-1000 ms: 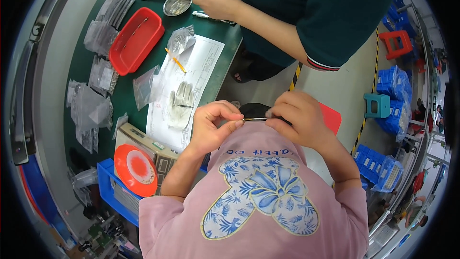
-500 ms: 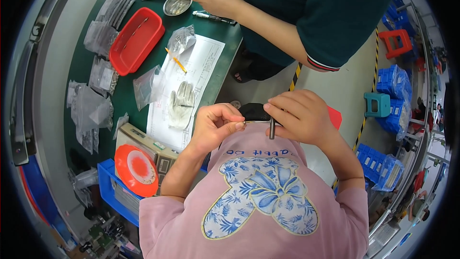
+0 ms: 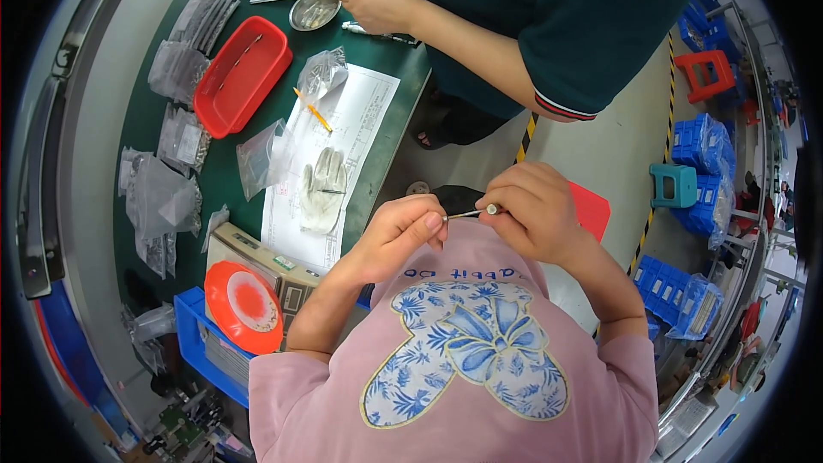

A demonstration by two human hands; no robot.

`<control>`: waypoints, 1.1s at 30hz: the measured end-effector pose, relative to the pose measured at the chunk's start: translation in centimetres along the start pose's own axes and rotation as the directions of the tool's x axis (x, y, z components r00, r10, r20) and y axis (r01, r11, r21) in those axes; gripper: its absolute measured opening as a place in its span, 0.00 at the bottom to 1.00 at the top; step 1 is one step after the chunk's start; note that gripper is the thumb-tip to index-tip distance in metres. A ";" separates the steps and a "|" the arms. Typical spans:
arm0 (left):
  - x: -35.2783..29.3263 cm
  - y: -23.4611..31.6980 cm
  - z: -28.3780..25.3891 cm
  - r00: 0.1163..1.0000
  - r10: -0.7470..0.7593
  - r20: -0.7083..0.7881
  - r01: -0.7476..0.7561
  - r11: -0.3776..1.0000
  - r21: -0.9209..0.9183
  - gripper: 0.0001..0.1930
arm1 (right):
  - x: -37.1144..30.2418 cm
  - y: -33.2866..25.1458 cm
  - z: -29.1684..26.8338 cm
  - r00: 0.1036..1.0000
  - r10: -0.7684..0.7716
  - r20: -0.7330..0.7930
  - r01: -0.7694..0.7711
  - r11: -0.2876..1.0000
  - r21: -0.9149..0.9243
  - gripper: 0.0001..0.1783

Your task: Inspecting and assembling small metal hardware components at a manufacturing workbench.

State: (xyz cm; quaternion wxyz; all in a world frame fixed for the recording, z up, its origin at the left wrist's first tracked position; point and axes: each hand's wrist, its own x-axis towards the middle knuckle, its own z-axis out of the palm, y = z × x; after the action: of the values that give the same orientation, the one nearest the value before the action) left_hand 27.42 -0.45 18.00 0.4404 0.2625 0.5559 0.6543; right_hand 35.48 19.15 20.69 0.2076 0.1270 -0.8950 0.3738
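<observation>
In front of my chest, a thin metal rod [image 3: 464,214] spans the gap between my two hands. My left hand [image 3: 401,236] is closed, thumb and fingers pinching the rod's left end, and its fingertips hide what else may be there. A small metal cylinder [image 3: 493,208] shows its round end at the fingertips of my right hand [image 3: 536,210], which is closed on it. The rod's right end meets or passes close to the cylinder; I cannot tell if they are joined.
On the green table [image 3: 231,176] at left lie a white glove [image 3: 324,193], a drawing sheet [image 3: 370,111], a pencil [image 3: 314,110], a red tray [image 3: 206,103] and bagged parts. A co-worker [image 3: 480,43] stands across, handling a caliper. A red stool [image 3: 590,213] is beyond my right hand.
The metal cylinder in my right hand has turned from hanging downward to showing its round end. My left hand has shifted slightly right, its fingers more curled.
</observation>
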 end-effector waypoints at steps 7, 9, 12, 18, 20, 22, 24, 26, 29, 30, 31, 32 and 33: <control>0.3 0.2 0.9 0.931 0.353 -0.095 -0.307 0.897 0.319 0.10 | 0.3 -0.8 -0.1 0.993 0.111 0.043 -0.117 0.980 0.158 0.07; 0.3 0.5 1.1 0.900 0.426 -0.089 -0.362 0.846 0.392 0.10 | 0.3 -1.2 -0.2 0.983 0.175 0.060 -0.184 0.962 0.203 0.08; 0.2 0.7 1.2 0.869 0.486 -0.097 -0.380 0.780 0.497 0.09 | 0.2 -1.4 -0.4 0.957 0.265 0.118 -0.287 0.920 0.267 0.09; 0.1 0.1 0.8 0.895 0.431 -0.118 -0.351 0.841 0.411 0.10 | 0.4 -1.2 -0.9 0.951 0.257 0.171 -0.297 0.913 0.281 0.04; 0.2 0.0 0.7 0.927 0.356 -0.116 -0.322 0.915 0.242 0.12 | 0.5 -0.7 -0.9 0.967 0.213 0.137 -0.243 0.933 0.266 0.03; 0.1 -0.1 0.7 0.937 0.335 -0.101 -0.310 0.928 0.209 0.14 | 0.7 0.1 -1.0 0.994 -0.089 0.068 0.088 0.996 0.023 0.06; 0.0 -0.1 0.7 0.945 0.315 -0.086 -0.296 0.938 0.178 0.17 | 1.3 0.1 -0.9 0.992 -0.122 0.005 0.122 0.991 -0.053 0.10; 0.1 -0.2 0.6 0.946 0.310 -0.094 -0.293 0.943 0.158 0.17 | 1.3 -0.4 -1.0 0.986 -0.158 -0.056 0.150 0.980 -0.133 0.13; 0.0 -0.1 0.1 0.939 0.334 -0.078 -0.303 0.915 0.266 0.17 | 0.2 -0.8 -1.1 0.803 0.528 0.276 -0.593 0.665 0.454 0.16; 0.0 -0.1 0.2 0.939 0.334 -0.077 -0.304 0.915 0.265 0.17 | 0.0 -0.9 -1.2 0.803 0.529 0.275 -0.594 0.665 0.454 0.16; 0.1 -0.1 0.2 0.944 0.321 -0.072 -0.292 0.919 0.265 0.17 | 0.2 -1.4 -1.3 0.809 0.498 0.313 -0.588 0.684 0.431 0.15; 0.1 0.0 0.2 0.949 0.307 -0.067 -0.279 0.923 0.266 0.17 | 0.6 -1.9 -1.5 0.812 0.467 0.351 -0.581 0.703 0.411 0.15; 0.0 0.0 0.1 0.950 0.306 -0.067 -0.278 0.923 0.267 0.17 | 1.0 -1.9 -1.6 0.908 0.340 0.243 -0.390 0.899 0.200 0.12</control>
State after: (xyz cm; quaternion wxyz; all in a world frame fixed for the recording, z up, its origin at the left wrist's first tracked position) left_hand 27.52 -0.36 18.06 0.2702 0.3612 0.6125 0.6492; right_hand 35.78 18.95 23.34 0.0242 0.0180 -0.8663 0.4986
